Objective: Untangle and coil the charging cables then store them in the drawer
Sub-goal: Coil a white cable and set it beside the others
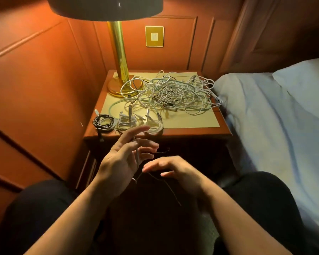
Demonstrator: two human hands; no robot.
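A big tangle of white charging cables (173, 92) lies on the nightstand (191, 132). Along its front left edge sit a coiled black cable (102, 122) and two white coils (126, 121) (155, 126). In front of the nightstand my left hand (125, 157) is raised with its fingers spread and straight. A thin charging cable (137, 159) runs down across its fingers and palm. My right hand (175, 168) is just to the right, holding the same cable between thumb and fingers; the rest trails down over my lap. The drawer front (191, 155) is in deep shadow.
A brass lamp (119, 57) stands at the back left of the nightstand, its base touching the tangle. A wall socket (154, 36) is behind it. A bed with pale sheets (265, 116) lies close on the right and a panelled wall on the left. My knees frame the bottom.
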